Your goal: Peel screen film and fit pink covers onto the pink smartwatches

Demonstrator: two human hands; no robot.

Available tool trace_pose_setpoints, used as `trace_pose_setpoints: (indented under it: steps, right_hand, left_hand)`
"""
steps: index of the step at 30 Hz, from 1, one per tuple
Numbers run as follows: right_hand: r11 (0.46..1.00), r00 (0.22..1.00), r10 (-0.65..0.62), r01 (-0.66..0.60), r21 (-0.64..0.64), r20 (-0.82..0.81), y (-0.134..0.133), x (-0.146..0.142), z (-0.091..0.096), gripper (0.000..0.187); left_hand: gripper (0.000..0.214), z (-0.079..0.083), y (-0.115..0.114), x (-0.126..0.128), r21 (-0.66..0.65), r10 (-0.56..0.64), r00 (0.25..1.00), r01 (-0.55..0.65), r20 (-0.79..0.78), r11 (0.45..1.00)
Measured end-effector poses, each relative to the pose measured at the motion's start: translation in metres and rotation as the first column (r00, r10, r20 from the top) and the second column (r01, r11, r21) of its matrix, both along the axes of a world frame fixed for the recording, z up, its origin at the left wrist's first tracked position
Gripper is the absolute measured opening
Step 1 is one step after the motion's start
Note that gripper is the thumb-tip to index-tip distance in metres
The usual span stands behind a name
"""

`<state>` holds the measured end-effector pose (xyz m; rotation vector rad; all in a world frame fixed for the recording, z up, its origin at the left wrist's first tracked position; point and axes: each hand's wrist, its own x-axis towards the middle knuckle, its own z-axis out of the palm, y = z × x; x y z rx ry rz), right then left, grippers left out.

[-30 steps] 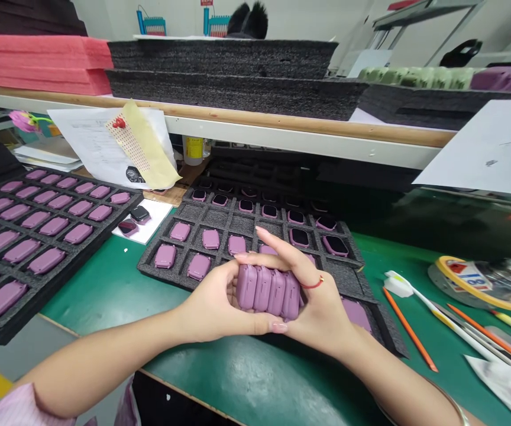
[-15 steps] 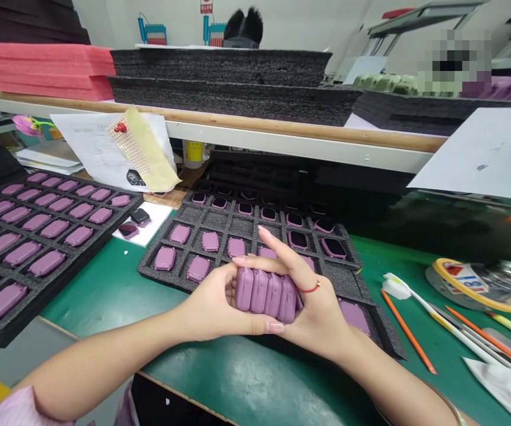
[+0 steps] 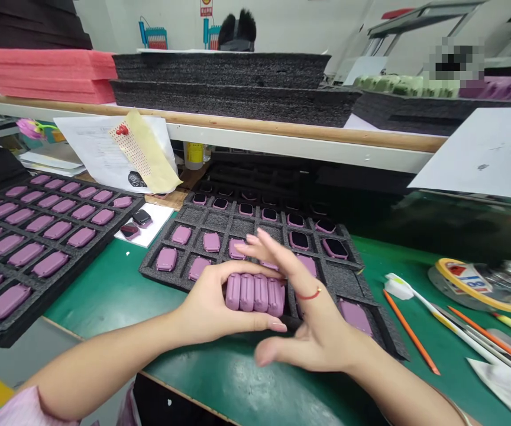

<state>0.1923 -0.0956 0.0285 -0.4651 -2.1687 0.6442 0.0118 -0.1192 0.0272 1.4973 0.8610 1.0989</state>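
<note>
Your left fingers (image 3: 220, 278) curl over a row of four purple watch units (image 3: 254, 293), pinching them side by side against your left thumb (image 3: 259, 323), so that hand is closed around the row. Your right hand (image 3: 317, 322) is spread wide and holds nothing; its fingers (image 3: 273, 251) fan out just beside the row, slightly blurred, with a red string around the wrist. The row sits above the near part of the central foam tray (image 3: 149, 269), which is your landmark.

Left of that tray, a second black foam tray (image 3: 67, 278) lies on the green desk (image 3: 104, 290), its cells filled with purple units showing their backs. Between the two trays, a white card (image 3: 158, 222) carries two watch units (image 3: 135, 226) with dark screens. Beyond the central tray stand papers with a yellow sheet (image 3: 146, 154) and a bottle (image 3: 194, 155).

In the central tray itself, the far rows show dark screens, while the nearer rows show purple backs. Right of the tray lie orange pencils (image 3: 410, 331), a white brush (image 3: 400, 287), and a roll of tape (image 3: 472, 283). Black foam sheets (image 3: 220, 71) are stacked on a shelf (image 3: 282, 135) behind the tray.
</note>
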Motion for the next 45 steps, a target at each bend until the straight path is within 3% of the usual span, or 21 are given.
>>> trace_pose_setpoints:
  steps: [3,6,9,14,19,22,25,29,30,32,34,36,39,45]
  right_hand:
    - [0.969,0.977,-0.095,0.047,-0.242,-0.189,0.001,0.000,-0.002,0.066]
    - [0.904,0.948,-0.194,0.073,-0.422,-0.251,0.004,-0.003,-0.008,0.055]
    - [0.839,0.955,-0.187,0.033,-0.543,-0.231,0.007,-0.004,-0.011,0.061]
    - [0.768,0.992,-0.072,-0.009,-0.641,-0.100,0.006,0.000,-0.008,0.077]
    - [0.667,0.994,-0.030,-0.062,-0.743,-0.110,0.001,-0.004,-0.004,0.090]
    - [0.690,0.992,-0.106,0.021,-0.723,-0.072,-0.002,-0.009,-0.001,0.099]
    - [0.759,0.983,-0.170,0.086,-0.646,-0.070,-0.006,-0.012,0.000,0.102]
    - [0.868,0.971,-0.217,0.143,-0.475,-0.104,-0.010,-0.012,-0.002,0.102]
    - [0.888,0.968,-0.226,0.158,-0.432,-0.112,-0.010,-0.012,-0.003,0.103]
    - [0.919,0.964,-0.236,0.180,-0.351,-0.124,-0.010,-0.010,-0.004,0.104]
    - [0.945,0.965,-0.226,0.184,-0.270,-0.134,-0.008,-0.007,-0.005,0.101]
    - [0.970,0.972,-0.188,0.160,-0.185,-0.144,-0.005,-0.006,-0.005,0.096]
    - [0.987,0.979,-0.140,0.126,-0.101,-0.147,-0.001,-0.005,-0.007,0.092]
    - [0.987,0.980,-0.148,0.138,-0.083,-0.131,0.000,-0.006,-0.010,0.093]
  left_hand:
    - [0.047,0.000,-0.003,-0.001,0.117,0.048,0.997,-0.041,-0.057,0.992]
    - [0.046,-0.002,-0.002,-0.001,0.208,0.074,0.995,-0.059,-0.069,0.976]
    - [0.044,-0.004,-0.001,0.000,0.268,0.054,0.998,-0.043,-0.033,0.962]
    - [0.041,-0.006,-0.001,0.001,0.343,0.056,0.998,-0.043,-0.027,0.938]
    - [0.034,-0.009,0.000,0.001,0.431,0.085,0.994,-0.048,-0.067,0.901]
    - [0.024,-0.011,0.002,0.000,0.470,0.051,0.996,-0.012,-0.070,0.882]
    - [0.035,-0.018,0.004,-0.002,0.474,0.051,0.993,0.007,-0.109,0.880]
    - [0.083,-0.026,0.003,-0.004,0.507,0.082,0.987,0.001,-0.141,0.862]
    - [0.099,-0.025,0.002,-0.004,0.462,0.073,0.989,-0.004,-0.131,0.887]
    - [0.117,-0.021,0.001,-0.004,0.247,-0.014,0.998,0.029,-0.060,0.969]
    - [0.105,-0.014,0.001,-0.003,-0.018,-0.159,0.984,0.161,0.078,0.987]
    - [0.071,-0.007,0.002,-0.002,-0.160,-0.256,0.948,0.286,0.189,0.945]
    - [0.045,-0.001,0.005,-0.001,-0.180,-0.256,0.945,0.294,0.205,0.939]
    - [0.052,-0.002,0.004,0.001,-0.177,-0.212,0.963,0.240,0.165,0.955]
